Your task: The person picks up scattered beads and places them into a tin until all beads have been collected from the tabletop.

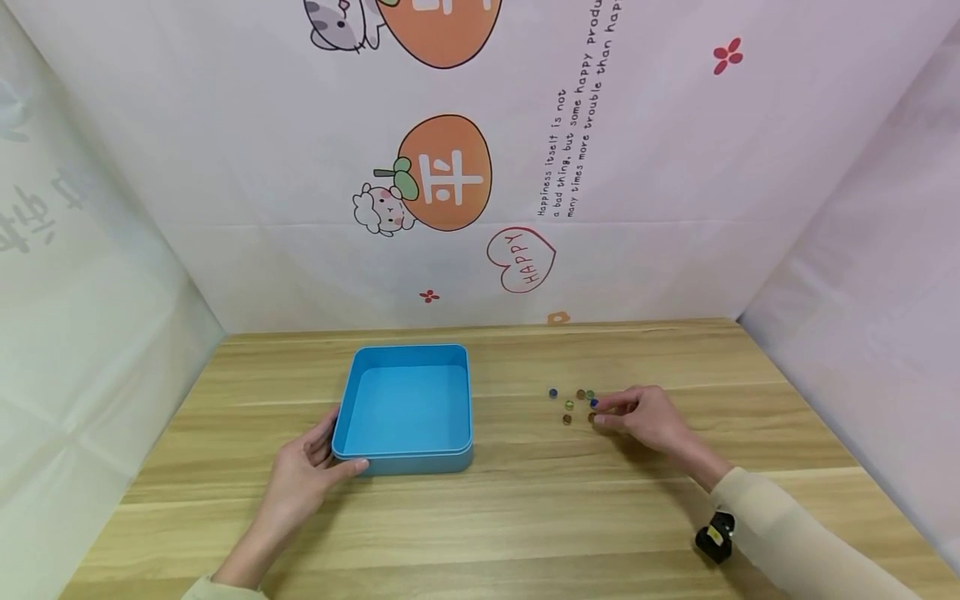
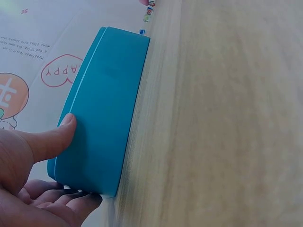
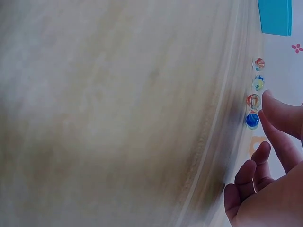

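An open-topped blue box [image 1: 420, 463] stands left of centre on the wooden table, nothing inside it. My left hand [image 1: 300, 475] grips its near left corner, thumb against the front wall and fingers along the left side; the left wrist view shows this hand [image 2: 42, 165] close up. Several glass marbles lie loose to the right of the box, among them a dark blue one [image 1: 553, 392], a green one [image 1: 569, 405] and a brownish one [image 1: 567, 420]. My right hand [image 1: 651, 418] reaches to their right side, thumb and index fingertips apart, close by a bright blue marble [image 3: 252, 120].
The wooden table [image 1: 525, 525] meets a white printed backdrop [image 1: 645, 250] at its far edge, with white side sheets at left and right. A black device [image 1: 716, 537] is strapped at my right wrist, beside the pale sleeve [image 1: 795, 525].
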{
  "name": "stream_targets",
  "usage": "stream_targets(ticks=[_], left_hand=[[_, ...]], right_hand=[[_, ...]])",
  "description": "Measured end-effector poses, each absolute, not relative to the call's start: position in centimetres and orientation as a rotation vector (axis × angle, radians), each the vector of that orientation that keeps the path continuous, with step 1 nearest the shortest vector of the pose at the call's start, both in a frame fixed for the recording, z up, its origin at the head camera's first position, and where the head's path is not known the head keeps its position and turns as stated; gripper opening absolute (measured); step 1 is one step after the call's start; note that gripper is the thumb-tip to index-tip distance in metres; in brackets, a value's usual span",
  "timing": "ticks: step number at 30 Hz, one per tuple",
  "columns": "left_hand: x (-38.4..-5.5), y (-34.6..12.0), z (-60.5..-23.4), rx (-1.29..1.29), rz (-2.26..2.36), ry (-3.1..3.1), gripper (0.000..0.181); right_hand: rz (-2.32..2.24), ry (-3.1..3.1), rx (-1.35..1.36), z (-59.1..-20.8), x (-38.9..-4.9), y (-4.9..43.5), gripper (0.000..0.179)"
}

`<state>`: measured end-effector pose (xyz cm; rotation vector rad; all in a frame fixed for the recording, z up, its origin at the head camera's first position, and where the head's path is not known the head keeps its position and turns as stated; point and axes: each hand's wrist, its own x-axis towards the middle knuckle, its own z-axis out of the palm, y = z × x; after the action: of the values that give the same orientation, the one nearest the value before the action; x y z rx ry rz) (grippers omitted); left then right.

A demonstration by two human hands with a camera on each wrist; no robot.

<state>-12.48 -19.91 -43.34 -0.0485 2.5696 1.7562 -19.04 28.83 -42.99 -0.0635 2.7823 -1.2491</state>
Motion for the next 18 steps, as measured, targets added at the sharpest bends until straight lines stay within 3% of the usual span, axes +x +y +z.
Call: stream_targets(ticks=[18], left_hand=[[-12.45, -19.87, -43.38, -0.046, 1.787, 2.557, 0.094]], right_hand=[[-1.163, 2.825, -0.082, -43.03, -19.16, 28.55, 0.018]])
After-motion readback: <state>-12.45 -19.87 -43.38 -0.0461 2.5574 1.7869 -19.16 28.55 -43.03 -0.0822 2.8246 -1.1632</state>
